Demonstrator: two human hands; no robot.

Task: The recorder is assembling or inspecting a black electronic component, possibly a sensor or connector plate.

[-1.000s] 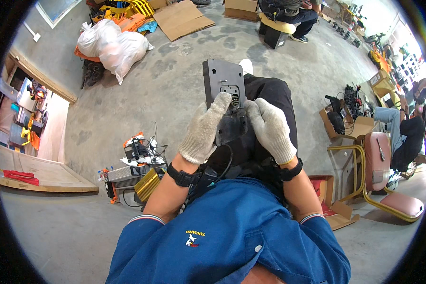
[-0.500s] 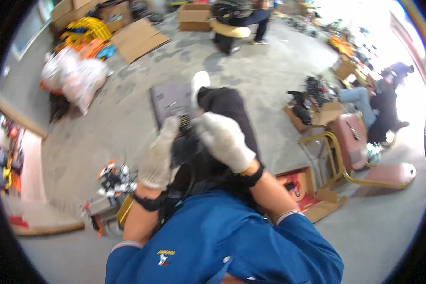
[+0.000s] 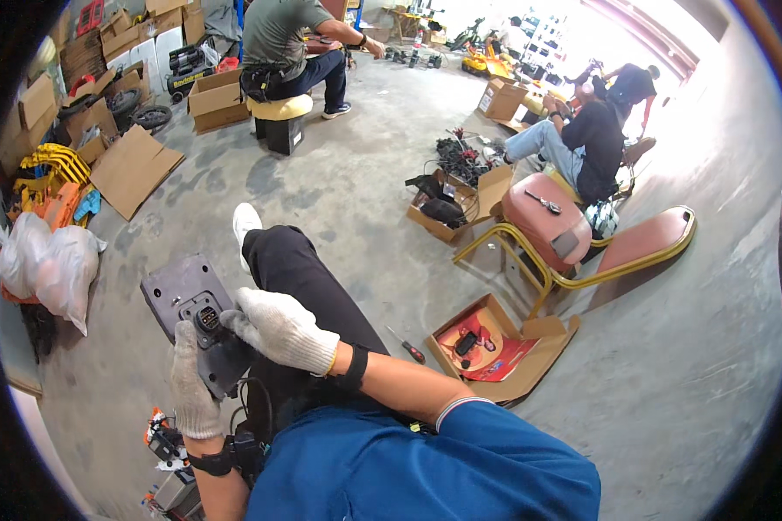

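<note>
A flat dark grey panel (image 3: pixel 172 285) with screw holes near its edges rests tilted over my lap. A black multi-pin connector socket (image 3: pixel 207 318) is set in its middle. My left hand (image 3: pixel 195 382), in a white knit glove, grips the panel's lower left side with the thumb beside the socket. My right hand (image 3: pixel 285 330), gloved alike, has its fingers curled and bunched at the socket's right edge. Whatever those fingertips pinch, if anything, is hidden. A dark cable (image 3: pixel 261 395) runs below the panel near my lap.
On the floor to my right lie a screwdriver (image 3: pixel 414 351) and an open carton (image 3: pixel 543 375) with a red sheet inside. Beyond stands a pink chair (image 3: pixel 539 208) with a tool on its seat. Orange-and-white parts (image 3: pixel 161 438) lie lower left. Two co-workers sit farther off.
My view has swung right, so the panel and both hands now appear farther left. My right hand's fingers have come beside the socket; my left still holds the panel.
</note>
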